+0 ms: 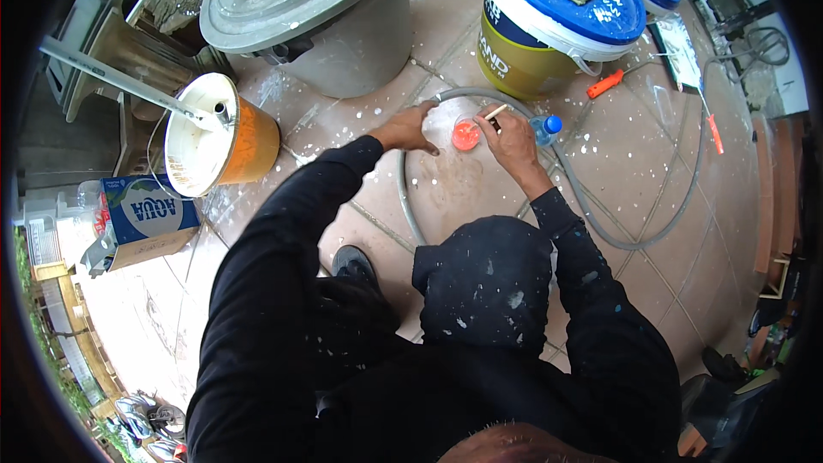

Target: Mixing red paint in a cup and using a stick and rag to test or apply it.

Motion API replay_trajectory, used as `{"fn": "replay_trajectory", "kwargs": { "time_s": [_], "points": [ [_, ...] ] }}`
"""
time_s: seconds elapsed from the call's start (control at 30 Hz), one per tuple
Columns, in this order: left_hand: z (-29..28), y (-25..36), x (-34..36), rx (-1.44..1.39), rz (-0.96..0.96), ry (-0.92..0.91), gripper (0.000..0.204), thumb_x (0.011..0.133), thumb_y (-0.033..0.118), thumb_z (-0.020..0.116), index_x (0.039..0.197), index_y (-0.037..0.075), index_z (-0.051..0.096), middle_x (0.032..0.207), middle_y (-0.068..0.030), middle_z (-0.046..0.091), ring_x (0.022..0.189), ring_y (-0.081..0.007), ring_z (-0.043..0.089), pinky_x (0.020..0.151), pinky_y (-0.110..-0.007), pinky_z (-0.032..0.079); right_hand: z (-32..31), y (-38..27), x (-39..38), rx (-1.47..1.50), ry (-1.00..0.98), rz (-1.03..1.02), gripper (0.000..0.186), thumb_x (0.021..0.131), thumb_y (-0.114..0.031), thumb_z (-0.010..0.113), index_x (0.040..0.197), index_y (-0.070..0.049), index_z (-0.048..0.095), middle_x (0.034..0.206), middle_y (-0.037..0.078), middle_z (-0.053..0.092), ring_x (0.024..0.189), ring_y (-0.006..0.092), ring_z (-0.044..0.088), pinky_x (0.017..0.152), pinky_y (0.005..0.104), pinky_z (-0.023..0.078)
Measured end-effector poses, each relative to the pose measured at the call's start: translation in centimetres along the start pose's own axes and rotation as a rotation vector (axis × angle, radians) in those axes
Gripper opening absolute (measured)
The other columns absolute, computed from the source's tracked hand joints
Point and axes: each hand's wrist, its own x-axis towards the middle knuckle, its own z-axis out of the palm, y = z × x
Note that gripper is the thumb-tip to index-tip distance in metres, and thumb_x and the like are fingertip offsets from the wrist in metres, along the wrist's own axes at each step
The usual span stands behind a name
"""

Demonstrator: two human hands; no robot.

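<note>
A small clear cup of bright orange-red liquid (465,135) stands on the tiled floor in front of me. My right hand (514,144) pinches a thin pale stick (495,111) at the cup's right side. The stick slants toward the cup; its lower end is hard to make out. To the left of the cup, my left hand (408,131) is open, thumb and fingers spread, with nothing in it. Its fingertips are close to a grey hose (406,197), and I cannot tell whether they touch it. A small clear bottle with a blue cap (546,128) is just beyond my right hand.
An orange bucket (257,141) with a pole in it stands left, beside a blue carton (150,210). Behind are a lidded grey bin (356,47) and a blue-lidded paint tub (523,60) topped by a rag. Orange-handled tools (605,84) lie right, inside and near the hose loop.
</note>
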Motion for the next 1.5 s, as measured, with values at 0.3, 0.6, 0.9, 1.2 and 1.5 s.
{"fn": "replay_trajectory", "kwargs": {
  "time_s": [0.3,0.6,0.9,1.2,1.5],
  "points": [
    [10.2,1.5,2.8,-0.423,0.155,0.422,0.077,0.079,0.033,0.088,0.144,0.009,0.053,0.136,-0.0217,0.064,0.126,-0.0386,0.061,0.105,-0.044,0.05,0.7,-1.9,-0.4,-0.055,-0.063,0.012,0.023,0.095,-0.03,0.073,0.099,-0.007,0.075,0.089,0.017,0.075,0.082,0.0381,0.072,0.072,0.0445,0.055],
    [9.1,1.9,4.3,-0.525,0.169,0.504,0.062,0.085,0.035,0.082,0.135,0.008,0.056,0.123,-0.0229,0.068,0.114,-0.0396,0.067,0.096,-0.045,0.053,0.3,-4.2,1.0,-0.069,-0.053,0.042,0.026,0.096,-0.032,0.072,0.102,-0.007,0.074,0.091,0.018,0.074,0.084,0.0404,0.071,0.073,0.0463,0.054],
    [1.1,-4.3,8.0,-0.349,0.005,0.836,0.068,0.08,0.027,0.085,0.137,0.007,0.054,0.135,-0.0225,0.059,0.122,-0.0427,0.06,0.104,-0.047,0.05,2.2,-7.8,12.0,-0.089,-0.174,-0.126,0.028,0.099,-0.027,0.068,0.1,-0.001,0.075,0.098,0.02,0.072,0.088,0.0413,0.069,0.078,0.0469,0.053],
    [1.1,-7.2,8.9,-0.425,-0.314,0.671,0.084,0.078,0.026,0.089,0.14,-0.009,0.044,0.128,-0.0311,0.065,0.122,-0.046,0.063,0.103,-0.048,0.052,8.7,-5.1,19.1,-0.272,-0.413,-0.024,0.032,0.098,-0.03,0.065,0.108,-0.003,0.076,0.096,0.025,0.073,0.091,0.0433,0.07,0.083,0.0482,0.055],
    [-0.5,-11.3,7.1,0.154,-0.283,0.218,0.07,0.081,0.033,0.085,0.128,-0.013,0.063,0.122,-0.0284,0.071,0.109,-0.0379,0.073,0.093,-0.044,0.06,9.4,-4.3,19.3,-0.242,-0.377,-0.021,0.032,0.096,-0.029,0.064,0.104,-0.001,0.078,0.099,0.027,0.073,0.099,0.0453,0.069,0.094,0.0513,0.053]
  ]
}}
